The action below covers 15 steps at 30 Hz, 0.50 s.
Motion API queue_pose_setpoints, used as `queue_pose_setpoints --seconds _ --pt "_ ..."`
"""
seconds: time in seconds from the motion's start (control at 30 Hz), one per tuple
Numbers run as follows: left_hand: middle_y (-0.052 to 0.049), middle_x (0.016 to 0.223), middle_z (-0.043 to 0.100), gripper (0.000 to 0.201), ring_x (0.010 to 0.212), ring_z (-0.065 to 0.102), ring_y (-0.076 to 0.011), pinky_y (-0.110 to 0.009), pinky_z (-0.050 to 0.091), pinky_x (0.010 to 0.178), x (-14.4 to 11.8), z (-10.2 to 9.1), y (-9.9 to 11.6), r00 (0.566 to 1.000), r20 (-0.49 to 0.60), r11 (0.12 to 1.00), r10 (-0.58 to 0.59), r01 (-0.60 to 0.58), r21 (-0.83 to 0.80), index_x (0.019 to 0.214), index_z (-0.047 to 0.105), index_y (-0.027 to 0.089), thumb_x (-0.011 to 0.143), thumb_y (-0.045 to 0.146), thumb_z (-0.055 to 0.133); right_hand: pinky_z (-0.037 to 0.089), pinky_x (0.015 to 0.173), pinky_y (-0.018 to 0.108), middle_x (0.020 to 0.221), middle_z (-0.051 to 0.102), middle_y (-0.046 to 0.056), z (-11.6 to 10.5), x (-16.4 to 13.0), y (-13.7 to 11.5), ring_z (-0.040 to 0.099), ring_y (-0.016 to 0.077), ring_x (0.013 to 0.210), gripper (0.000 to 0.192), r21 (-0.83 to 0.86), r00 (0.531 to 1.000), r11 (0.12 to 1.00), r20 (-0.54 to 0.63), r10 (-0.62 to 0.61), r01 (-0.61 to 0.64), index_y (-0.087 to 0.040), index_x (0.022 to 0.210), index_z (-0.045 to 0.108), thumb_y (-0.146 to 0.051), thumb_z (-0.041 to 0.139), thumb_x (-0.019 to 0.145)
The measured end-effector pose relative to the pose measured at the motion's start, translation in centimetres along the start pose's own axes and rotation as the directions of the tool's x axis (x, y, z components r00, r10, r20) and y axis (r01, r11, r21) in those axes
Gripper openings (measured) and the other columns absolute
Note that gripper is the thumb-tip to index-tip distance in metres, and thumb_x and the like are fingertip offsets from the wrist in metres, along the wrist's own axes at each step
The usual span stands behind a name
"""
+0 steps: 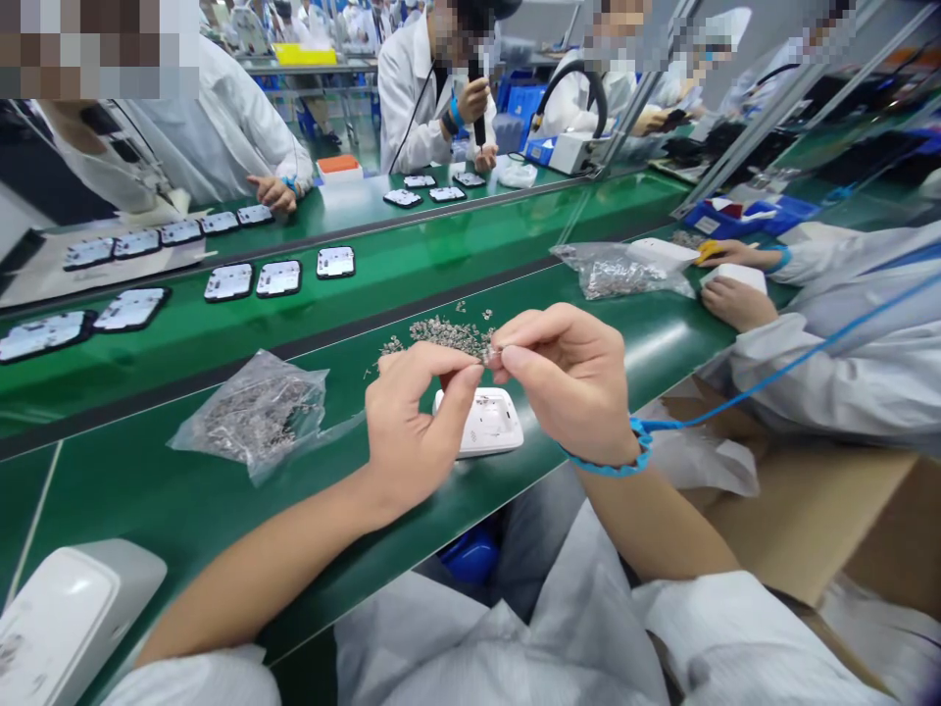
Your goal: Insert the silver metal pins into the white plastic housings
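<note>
My left hand [416,422] is pinched at thumb and forefinger; whatever lies between the fingertips is too small to make out. Close beside it, my right hand [569,378], with a blue wrist strap [614,466], pinches a tiny metal part [498,350]. Beneath both hands sits a white plastic housing [496,422] on the green bench, partly hidden by my left hand. Just beyond the fingertips, a loose pile of small metal parts [445,335] is spread out. To the left lies a clear plastic bag [257,412] filled with similar small parts.
White housings [80,618] stand at the lower left. Another bag of parts [624,273] lies at the right, near a co-worker's hands [735,294]. A green conveyor [412,245] carries several black-rimmed panels [279,278]. A cardboard box [830,520] is at my right.
</note>
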State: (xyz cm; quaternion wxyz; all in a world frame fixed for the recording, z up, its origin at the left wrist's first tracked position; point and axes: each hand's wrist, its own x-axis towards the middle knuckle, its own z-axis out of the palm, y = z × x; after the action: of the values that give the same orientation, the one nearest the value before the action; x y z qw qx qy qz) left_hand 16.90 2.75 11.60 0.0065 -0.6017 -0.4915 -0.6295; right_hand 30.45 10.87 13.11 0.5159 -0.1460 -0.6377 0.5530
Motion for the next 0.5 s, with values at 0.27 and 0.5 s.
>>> queue_pose_setpoints --seconds 0.27,0.5 --pt "0.005 0.073 0.07 0.013 0.067 0.062 -0.0115 -0.03 0.045 0.069 -0.5 0.4 0.2 0.998 -0.063 0.998 -0.001 0.005 0.062 0.083 0.067 0.023 0.096 0.022 0.067 0.057 0.066 0.032 0.08 0.064 -0.002 3.0 -1.2 0.9 0.059 0.0144 0.071 0.015 0.203 0.976 0.967 -0.123 0.18 -0.152 -0.029 0.079 0.066 -0.034 0.08 0.08" --pt "-0.006 0.101 0.074 0.017 0.099 0.069 -0.0177 -0.035 0.056 0.089 -0.7 0.1 1.5 0.994 0.095 0.985 0.05 -0.065 0.159 0.081 0.062 0.021 0.095 0.019 0.052 0.061 0.075 0.039 0.103 0.077 0.0 1.2 -0.1 1.8 0.072 0.0192 0.085 0.019 0.177 0.923 0.92 -0.103 0.371 -0.35 -0.029 0.074 0.058 -0.033 0.075 0.082"
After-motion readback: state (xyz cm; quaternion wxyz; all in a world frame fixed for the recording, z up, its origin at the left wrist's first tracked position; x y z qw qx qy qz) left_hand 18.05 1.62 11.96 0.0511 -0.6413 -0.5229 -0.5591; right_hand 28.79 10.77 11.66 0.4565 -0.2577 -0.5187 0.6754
